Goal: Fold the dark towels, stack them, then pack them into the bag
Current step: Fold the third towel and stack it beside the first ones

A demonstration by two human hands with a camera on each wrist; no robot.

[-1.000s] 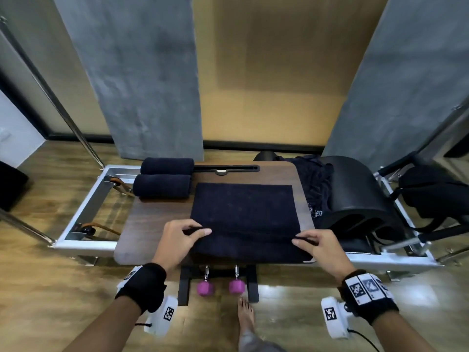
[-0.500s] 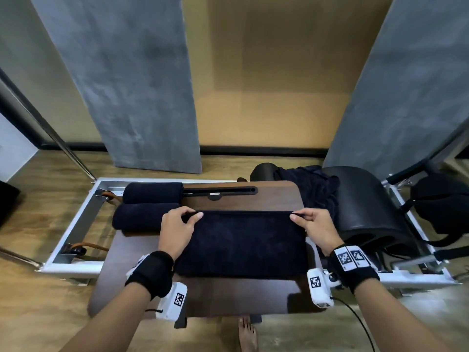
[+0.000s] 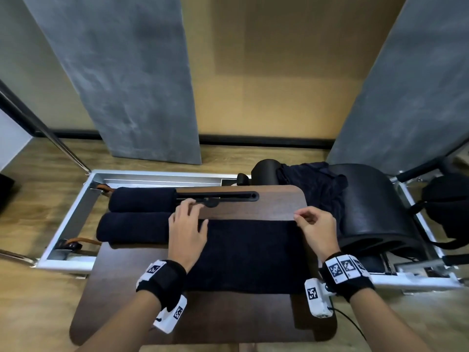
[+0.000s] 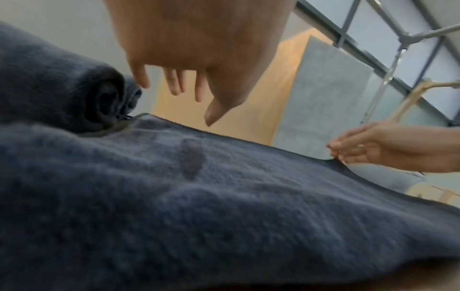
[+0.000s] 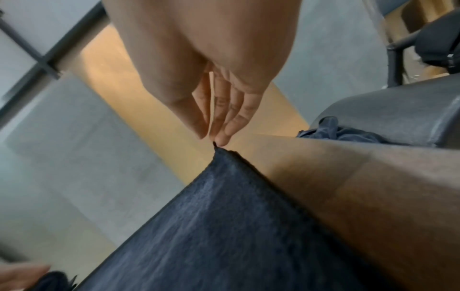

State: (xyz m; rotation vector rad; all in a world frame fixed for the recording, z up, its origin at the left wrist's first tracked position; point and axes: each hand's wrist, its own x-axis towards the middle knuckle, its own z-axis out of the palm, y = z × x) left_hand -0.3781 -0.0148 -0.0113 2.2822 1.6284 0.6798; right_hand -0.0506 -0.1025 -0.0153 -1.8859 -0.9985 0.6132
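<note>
A dark towel (image 3: 253, 252) lies folded in half on the wooden board (image 3: 276, 204). My left hand (image 3: 187, 212) hovers over the towel's far left corner with fingers spread and holds nothing; in the left wrist view its fingers (image 4: 174, 86) hang above the cloth (image 4: 224, 206). My right hand (image 3: 298, 217) pinches the far right corner, and the right wrist view shows thumb and fingertips (image 5: 214, 137) nipping the corner's tip of the towel (image 5: 224, 226). Two rolled dark towels (image 3: 142, 199) (image 3: 134, 227) lie side by side at the board's far left.
A heap of loose dark towels (image 3: 314, 184) sits behind the board, against a black padded barrel (image 3: 370, 207). A black bag (image 3: 446, 199) hangs at the far right. A silver metal frame (image 3: 71, 219) surrounds the board, which has a slotted black bar (image 3: 228, 195).
Both hands carried the towel's near edge to the far edge, folding it in half. The left hand has since let go and lifted; the right still pinches its corner.
</note>
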